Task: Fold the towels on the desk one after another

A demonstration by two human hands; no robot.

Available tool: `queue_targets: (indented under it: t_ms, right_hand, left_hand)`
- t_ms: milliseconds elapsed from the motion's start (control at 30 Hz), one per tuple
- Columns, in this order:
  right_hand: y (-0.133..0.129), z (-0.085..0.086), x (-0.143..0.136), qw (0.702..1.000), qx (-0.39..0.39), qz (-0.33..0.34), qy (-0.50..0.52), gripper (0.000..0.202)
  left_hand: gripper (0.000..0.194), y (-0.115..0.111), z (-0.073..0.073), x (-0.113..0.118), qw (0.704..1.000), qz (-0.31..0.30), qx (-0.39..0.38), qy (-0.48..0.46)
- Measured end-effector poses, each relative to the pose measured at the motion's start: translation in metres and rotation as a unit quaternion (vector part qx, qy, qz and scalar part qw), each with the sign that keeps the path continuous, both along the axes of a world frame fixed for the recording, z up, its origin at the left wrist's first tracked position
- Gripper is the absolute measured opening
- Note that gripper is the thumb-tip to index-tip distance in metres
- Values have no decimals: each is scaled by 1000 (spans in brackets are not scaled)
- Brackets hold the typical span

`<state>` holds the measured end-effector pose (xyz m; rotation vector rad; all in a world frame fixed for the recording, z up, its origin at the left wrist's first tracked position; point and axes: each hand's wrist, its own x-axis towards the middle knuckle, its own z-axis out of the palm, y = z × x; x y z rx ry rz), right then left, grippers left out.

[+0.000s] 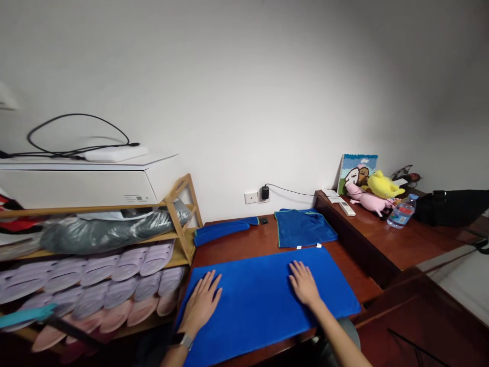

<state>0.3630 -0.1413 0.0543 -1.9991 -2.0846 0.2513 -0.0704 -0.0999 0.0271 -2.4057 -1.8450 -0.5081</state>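
A bright blue towel [252,300] lies spread flat over the brown wooden desk [263,235], reaching its front edge. On the towel's left part rests my left hand [202,300], palm down, fingers stretched out. My right hand [303,282] lies flat on the right part, its fingers slightly spread. Neither hand holds anything. Behind the spread towel, a darker blue cloth [305,228] with a green edge lies loosely folded. Narrow folded blue cloths [225,230] lie along the back left of the desk.
At left, a wooden rack [183,224] holds several slippers [128,262] and a white box [76,186]. On the raised right surface are a water bottle [403,211], a pink plush toy [370,200], a yellow plush toy [383,184] and a remote [347,208]. A black charger [265,192] is plugged into the wall.
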Motion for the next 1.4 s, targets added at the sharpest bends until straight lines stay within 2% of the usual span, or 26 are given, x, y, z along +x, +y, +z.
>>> queue_targets:
  t_ms: [67,133,200,233,267,333,433,500,567,633,733,800,867,967,1000,1067,1133,1200,1267,1300,1400]
  right_hand:
    - [21,4,-57,997,-3,73,27,60]
    - [38,2,-101,992,-8,118,48,58]
    - [51,-4,-120,990,-4,132,59,58]
    - [56,-7,-119,990,0,127,58,58]
    - [60,-10,-110,992,1,115,53,58]
    - [67,-13,-74,997,-9,70,27,59]
    - [73,-14,10,998,-42,-45,-19,63]
    - [73,-17,67,990,-65,-123,-38,67]
    - [71,-24,114,977,-80,-189,-52,70]
    - [67,-34,144,969,-86,-222,-59,72]
    - [63,-43,160,968,-86,-229,-55,74]
    - [63,-40,156,966,-91,-235,-55,73]
    - [64,-31,143,961,-93,-251,-68,71]
    - [69,-11,98,967,-42,-233,-91,68]
    - [71,-6,76,976,-15,-201,-86,68]
    - [74,-1,24,994,23,-91,-48,66]
    - [77,-3,-27,999,29,29,0,64]
    - [80,-9,-63,995,15,92,30,65]
    - [82,-14,-73,995,-1,93,39,66]
    - [83,-15,-66,996,-8,77,36,66]
    - [84,-13,-9,999,-32,-3,11,67]
  left_hand:
    - [61,18,7,15,999,-17,-35,6]
    - [62,32,6,14,998,-2,-66,9]
    - [64,41,-2,0,996,31,-79,11]
    - [66,43,-8,-10,996,48,-79,14]
    - [67,45,-13,-21,995,61,-75,17]
    - [70,45,-22,-39,995,75,-65,27]
    - [71,44,-26,-50,995,77,-55,37]
    - [71,44,-26,-49,995,76,-48,33]
    - [70,44,-25,-46,996,76,-41,24]
    - [70,44,-25,-45,996,78,-38,18]
    - [71,44,-22,-44,995,82,-47,22]
    - [71,44,-20,-44,995,82,-56,31]
    - [70,44,-18,-43,994,83,-61,35]
    - [70,45,-17,-42,994,87,-56,35]
    - [71,45,-17,-42,994,86,-55,37]
    - [71,46,-18,-42,994,85,-53,42]
    - [71,46,-19,-43,994,87,-52,44]
    - [71,46,-20,-45,994,86,-47,43]
    - [71,47,-21,-46,995,82,-40,40]
    - [71,48,-22,-47,995,80,-38,40]
    - [73,50,-24,-48,995,80,-39,40]
